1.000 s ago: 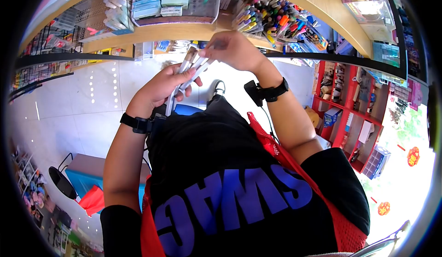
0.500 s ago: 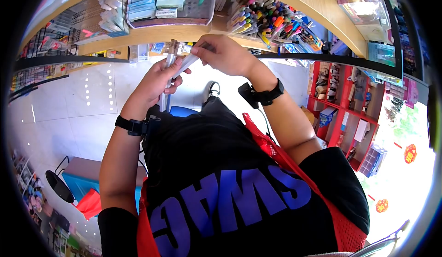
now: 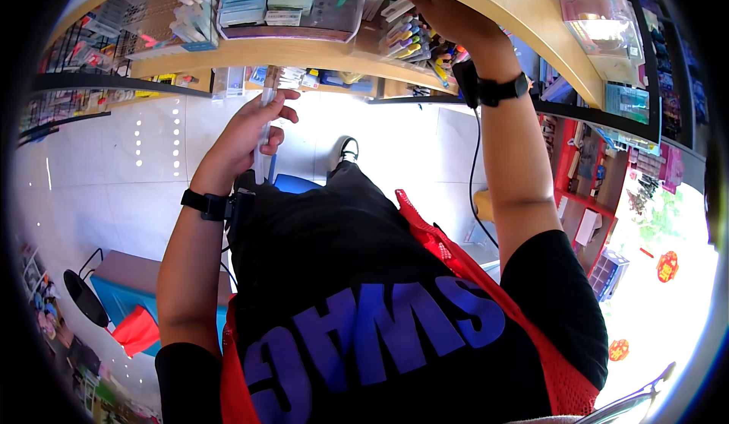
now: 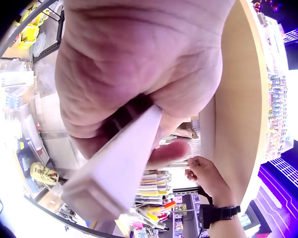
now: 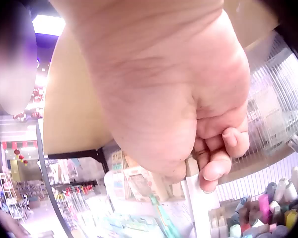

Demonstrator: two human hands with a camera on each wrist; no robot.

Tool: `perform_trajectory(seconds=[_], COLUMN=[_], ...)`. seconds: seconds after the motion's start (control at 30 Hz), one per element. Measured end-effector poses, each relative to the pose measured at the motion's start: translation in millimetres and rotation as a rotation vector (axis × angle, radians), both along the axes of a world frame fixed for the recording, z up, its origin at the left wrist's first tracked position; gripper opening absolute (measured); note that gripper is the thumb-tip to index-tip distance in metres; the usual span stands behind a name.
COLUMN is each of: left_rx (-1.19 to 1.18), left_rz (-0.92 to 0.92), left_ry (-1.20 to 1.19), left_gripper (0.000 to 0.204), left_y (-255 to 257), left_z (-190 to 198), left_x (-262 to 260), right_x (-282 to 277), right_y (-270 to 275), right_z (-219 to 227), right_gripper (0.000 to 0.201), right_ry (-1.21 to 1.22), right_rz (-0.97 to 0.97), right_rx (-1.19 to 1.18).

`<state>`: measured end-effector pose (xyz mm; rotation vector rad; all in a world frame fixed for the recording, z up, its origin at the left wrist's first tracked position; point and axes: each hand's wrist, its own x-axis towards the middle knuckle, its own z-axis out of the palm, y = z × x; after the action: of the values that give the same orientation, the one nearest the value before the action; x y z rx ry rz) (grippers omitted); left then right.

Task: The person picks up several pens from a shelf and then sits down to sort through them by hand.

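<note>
My left hand [image 3: 244,131] grips a slim, pale, see-through box [image 3: 259,167] below the shelf edge. In the left wrist view the box [image 4: 111,168] looks white and square-ended, with its near end pointing at the camera. My right hand [image 3: 456,21] reaches into the shelf, beside the heap of marker pens. Between its thumb and fingers it pinches a slim white box [image 5: 194,201], partly hidden by the fingers. Similar pale slim boxes [image 5: 218,225] stand right next to this one, left of the colourful pens [image 5: 265,210].
A clear tray [image 3: 288,35] with light-blue packs stands on the wooden shelf [image 3: 304,52], left of the pens. The shelf's upper board [image 3: 524,29] passes close over my right hand. Red shelving [image 3: 592,188] stands at the right, a blue stool [image 3: 295,184] below.
My right hand has moved from beside my left hand up and rightward into the shelf, taking a slim box with it. The left hand keeps its grip, shifting slightly left.
</note>
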<state>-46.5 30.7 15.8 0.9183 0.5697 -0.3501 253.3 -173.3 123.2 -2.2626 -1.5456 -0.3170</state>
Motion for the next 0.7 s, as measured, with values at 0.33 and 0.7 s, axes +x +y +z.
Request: perform_trajectory(seconds=[0.33, 0.7], left_rx=[-0.018, -0.054], left_rz=[-0.011, 0.029], left_ry=[0.027, 0.036], left_gripper=[0.040, 0.039], left_y=[-1, 2], left_z=[-5, -8], left_x=[-7, -15], right_x=[43, 38], right_y=[21, 31], right_z=[-65, -67], right_gripper=[0.040, 0.039], right_ry=[-0.352, -0.343], right_rz=[-0.002, -0.023], right_rx=[0.018, -0.017])
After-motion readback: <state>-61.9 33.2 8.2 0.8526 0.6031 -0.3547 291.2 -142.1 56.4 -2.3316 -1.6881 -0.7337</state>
